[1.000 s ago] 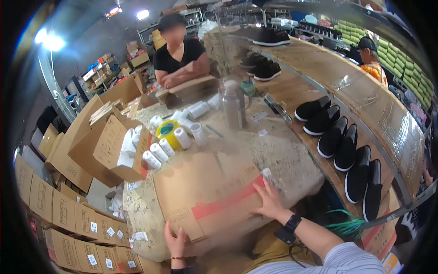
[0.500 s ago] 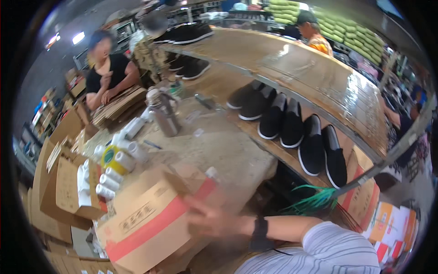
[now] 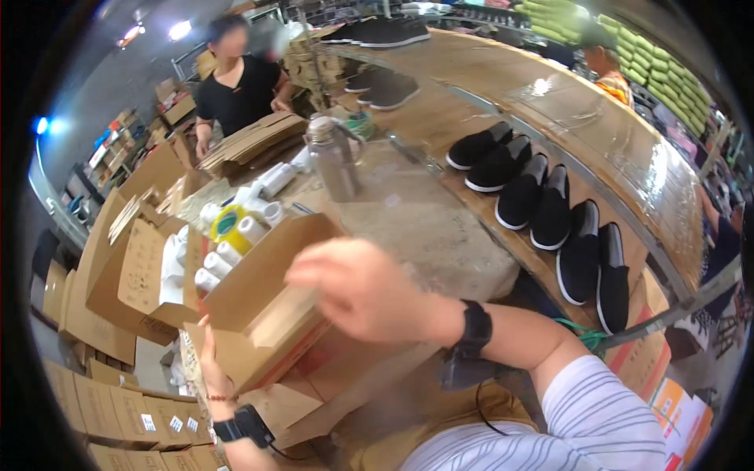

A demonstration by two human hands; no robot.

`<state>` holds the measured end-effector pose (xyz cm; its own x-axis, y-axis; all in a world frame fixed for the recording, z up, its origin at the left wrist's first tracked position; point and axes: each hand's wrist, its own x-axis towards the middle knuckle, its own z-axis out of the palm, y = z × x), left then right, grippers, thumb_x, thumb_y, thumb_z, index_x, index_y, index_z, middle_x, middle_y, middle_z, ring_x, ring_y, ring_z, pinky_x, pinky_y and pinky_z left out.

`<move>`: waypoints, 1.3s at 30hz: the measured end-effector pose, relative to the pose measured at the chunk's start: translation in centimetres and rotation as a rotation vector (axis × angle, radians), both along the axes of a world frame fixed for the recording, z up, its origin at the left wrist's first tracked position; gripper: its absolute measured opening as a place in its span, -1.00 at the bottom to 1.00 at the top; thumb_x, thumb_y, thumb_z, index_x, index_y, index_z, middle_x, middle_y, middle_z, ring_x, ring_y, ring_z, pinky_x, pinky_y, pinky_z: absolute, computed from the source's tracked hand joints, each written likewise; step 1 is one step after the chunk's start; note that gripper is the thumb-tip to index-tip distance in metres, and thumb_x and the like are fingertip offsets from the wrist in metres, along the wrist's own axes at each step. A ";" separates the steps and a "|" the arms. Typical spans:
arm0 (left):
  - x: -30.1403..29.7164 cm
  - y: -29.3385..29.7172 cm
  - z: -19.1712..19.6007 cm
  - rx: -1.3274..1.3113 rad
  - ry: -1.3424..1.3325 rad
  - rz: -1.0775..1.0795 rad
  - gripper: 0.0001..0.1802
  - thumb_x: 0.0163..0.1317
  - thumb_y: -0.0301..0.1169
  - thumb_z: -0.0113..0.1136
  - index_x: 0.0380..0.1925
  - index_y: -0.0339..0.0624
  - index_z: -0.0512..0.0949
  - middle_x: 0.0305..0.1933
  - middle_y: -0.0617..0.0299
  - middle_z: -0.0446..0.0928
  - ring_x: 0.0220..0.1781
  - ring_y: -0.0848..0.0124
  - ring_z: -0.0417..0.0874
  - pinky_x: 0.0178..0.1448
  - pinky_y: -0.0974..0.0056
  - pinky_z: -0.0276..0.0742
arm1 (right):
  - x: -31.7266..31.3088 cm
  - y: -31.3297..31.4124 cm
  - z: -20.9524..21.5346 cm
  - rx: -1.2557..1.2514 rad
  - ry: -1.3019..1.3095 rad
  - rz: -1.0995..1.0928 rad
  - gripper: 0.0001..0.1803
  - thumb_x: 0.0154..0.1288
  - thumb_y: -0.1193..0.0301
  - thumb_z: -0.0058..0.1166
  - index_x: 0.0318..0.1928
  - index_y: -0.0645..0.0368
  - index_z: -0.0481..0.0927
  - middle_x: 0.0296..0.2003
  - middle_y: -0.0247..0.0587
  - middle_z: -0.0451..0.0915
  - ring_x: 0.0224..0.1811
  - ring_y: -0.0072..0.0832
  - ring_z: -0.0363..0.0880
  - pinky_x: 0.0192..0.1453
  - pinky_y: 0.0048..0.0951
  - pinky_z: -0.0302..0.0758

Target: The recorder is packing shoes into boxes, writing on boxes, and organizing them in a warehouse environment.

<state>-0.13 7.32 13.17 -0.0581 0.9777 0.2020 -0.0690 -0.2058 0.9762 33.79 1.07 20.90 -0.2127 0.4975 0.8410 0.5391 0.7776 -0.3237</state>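
A brown cardboard box (image 3: 263,275) with a red stripe stands tilted in front of me. Its top is unfolded and the bare inside shows. Along its left end lies my left hand (image 3: 214,365), gripping the wall with the fingers pointing up; the thumb is hidden. Over the box's right part hovers my right hand (image 3: 357,286), blurred by motion, its fingers looking bent. Nothing can be made out in that hand. Just beyond the box are white rolls (image 3: 228,255) and a roll of yellow tape (image 3: 228,224) with a green core.
A steel flask (image 3: 334,161) stands on the worktable (image 3: 424,243). Several black slip-on shoes (image 3: 550,216) line the lower rack shelf at right. An open carton (image 3: 141,267) stands at left, above stacked boxes (image 3: 118,404). Across the table, a person stands at flattened cardboard (image 3: 255,141).
The box has turned from its printed striped side to its opened inside. My right hand has lifted off it, and my left hand has come into view. The person opposite has lowered a raised hand.
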 end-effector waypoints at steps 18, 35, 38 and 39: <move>4.2 -0.1 -0.8 0.368 0.666 0.150 -0.14 0.05 -0.40 0.28 0.33 -0.30 0.06 0.37 -0.01 0.13 0.31 0.17 0.27 0.38 0.17 0.19 | 3.5 11.2 -8.3 -0.381 0.905 -0.237 -0.63 0.25 0.37 0.06 0.05 0.17 0.42 -0.03 -0.05 0.47 0.07 -0.04 0.41 0.05 -0.14 0.39; 3.1 -3.3 3.7 0.494 1.006 0.352 -0.51 0.13 -0.52 0.14 0.13 -0.25 0.42 0.16 0.07 0.31 0.15 0.15 0.39 0.21 0.16 0.33 | 1.3 5.6 -7.3 -0.149 0.309 -0.068 -0.47 0.15 0.23 0.22 0.10 0.10 0.39 -0.03 -0.06 0.33 -0.10 -0.14 0.49 0.00 -0.30 0.47; 4.7 -4.3 5.1 0.306 1.195 0.204 -0.63 0.38 -0.37 -0.11 0.14 -0.23 0.44 0.16 0.02 0.41 0.18 0.12 0.42 0.30 0.15 0.23 | 2.1 4.7 -9.4 -0.436 0.464 0.173 -0.45 0.18 0.24 0.19 0.15 0.10 0.36 0.00 -0.04 0.31 -0.12 -0.19 0.49 0.03 -0.34 0.44; 6.1 -3.2 2.5 0.261 1.362 0.211 -0.56 0.33 -0.33 -0.07 0.19 -0.20 0.39 0.22 -0.01 0.36 0.25 0.08 0.35 0.34 0.00 0.11 | 3.8 4.5 -11.0 -0.470 0.425 0.065 -0.62 0.26 0.29 0.10 0.04 0.12 0.42 -0.04 -0.05 0.36 -0.13 -0.28 0.51 -0.02 -0.34 0.44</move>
